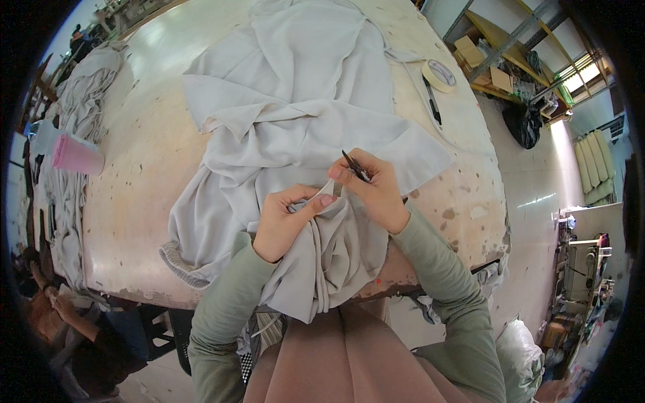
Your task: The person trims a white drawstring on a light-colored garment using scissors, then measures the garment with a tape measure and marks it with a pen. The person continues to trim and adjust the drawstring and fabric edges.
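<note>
A light grey garment lies spread and crumpled over the worn table, its near part bunched and hanging past the front edge. My left hand pinches a fold of this cloth between thumb and fingers. Close by on the right, my right hand grips the cloth's edge with thumb and forefinger. Dark thread snips sit in that same hand, their tips pointing up and left. A gathered cuff of the garment rests at the lower left.
A tape roll and a black pen lie at the table's right side. A pink container stands at the left beside heaped grey cloth. Another person's hands show at lower left. Shelving stands beyond the table.
</note>
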A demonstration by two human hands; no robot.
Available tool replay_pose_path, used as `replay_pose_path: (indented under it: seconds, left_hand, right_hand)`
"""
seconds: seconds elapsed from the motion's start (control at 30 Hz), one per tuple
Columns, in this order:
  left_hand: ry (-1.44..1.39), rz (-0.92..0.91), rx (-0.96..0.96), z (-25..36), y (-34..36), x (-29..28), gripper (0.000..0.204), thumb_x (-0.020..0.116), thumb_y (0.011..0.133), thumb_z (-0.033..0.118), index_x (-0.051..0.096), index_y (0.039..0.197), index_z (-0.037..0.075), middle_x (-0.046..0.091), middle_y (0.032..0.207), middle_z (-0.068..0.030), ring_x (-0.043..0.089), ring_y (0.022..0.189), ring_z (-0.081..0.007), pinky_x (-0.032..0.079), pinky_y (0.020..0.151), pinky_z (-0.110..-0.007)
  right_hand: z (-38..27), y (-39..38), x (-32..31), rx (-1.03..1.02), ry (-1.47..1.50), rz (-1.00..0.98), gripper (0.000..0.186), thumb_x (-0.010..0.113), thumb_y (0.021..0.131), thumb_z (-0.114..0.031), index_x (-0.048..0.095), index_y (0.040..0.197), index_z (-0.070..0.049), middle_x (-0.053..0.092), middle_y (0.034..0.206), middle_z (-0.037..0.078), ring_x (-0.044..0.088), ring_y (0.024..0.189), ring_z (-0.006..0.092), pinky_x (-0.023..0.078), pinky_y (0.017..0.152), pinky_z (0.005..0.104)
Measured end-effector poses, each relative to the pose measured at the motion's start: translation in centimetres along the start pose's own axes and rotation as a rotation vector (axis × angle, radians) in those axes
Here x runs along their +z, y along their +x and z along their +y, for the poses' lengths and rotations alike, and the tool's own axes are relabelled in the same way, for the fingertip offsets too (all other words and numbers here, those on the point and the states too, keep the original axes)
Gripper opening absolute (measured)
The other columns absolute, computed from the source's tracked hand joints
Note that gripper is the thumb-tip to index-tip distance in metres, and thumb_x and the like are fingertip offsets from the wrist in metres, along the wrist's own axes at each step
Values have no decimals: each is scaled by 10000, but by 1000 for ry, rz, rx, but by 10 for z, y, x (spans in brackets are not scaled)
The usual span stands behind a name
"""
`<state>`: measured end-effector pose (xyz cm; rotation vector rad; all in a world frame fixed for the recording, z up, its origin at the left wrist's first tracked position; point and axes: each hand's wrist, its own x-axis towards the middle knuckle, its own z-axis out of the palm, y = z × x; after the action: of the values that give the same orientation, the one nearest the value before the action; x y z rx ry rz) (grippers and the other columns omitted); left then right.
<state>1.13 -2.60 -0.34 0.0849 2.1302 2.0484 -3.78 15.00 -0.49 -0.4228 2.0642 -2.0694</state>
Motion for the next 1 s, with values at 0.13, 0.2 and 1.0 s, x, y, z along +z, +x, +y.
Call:
replay_pose_path:
  seconds: [0.13, 0.2, 1.0]
  left_hand:
    - [4, -41, -12, 1, -1, 2, 176, 667, 852, 143, 707, 921, -14, 659, 829, -57, 544, 796, -86, 414, 755, -235]
    - [30, -49, -1, 0, 0, 3, 179, 666, 854, 146, 707, 923, -14, 657, 830, -55, 541, 797, -83, 412, 755, -232]
    - [-208, 54, -34, -11, 3, 6, 194, 667, 857, 125, 686, 979, -26, 684, 896, -44, 574, 787, -62, 456, 740, -212]
  right_hand:
    - [-2, 1, -1, -67, -204, 113, 153, 662, 866, -144, 618, 831, -1, 549, 745, -27, 430, 675, 47, 353, 611, 221]
    - [1, 0, 2, -16, -164, 157, 160, 669, 860, -149, 617, 833, 0, 541, 735, -27, 426, 675, 48, 361, 616, 220]
    - [11, 33, -115, -117, -541, 332, 234, 592, 890, -201, 649, 1072, -67, 645, 1050, 77, 595, 912, 196, 440, 854, 299]
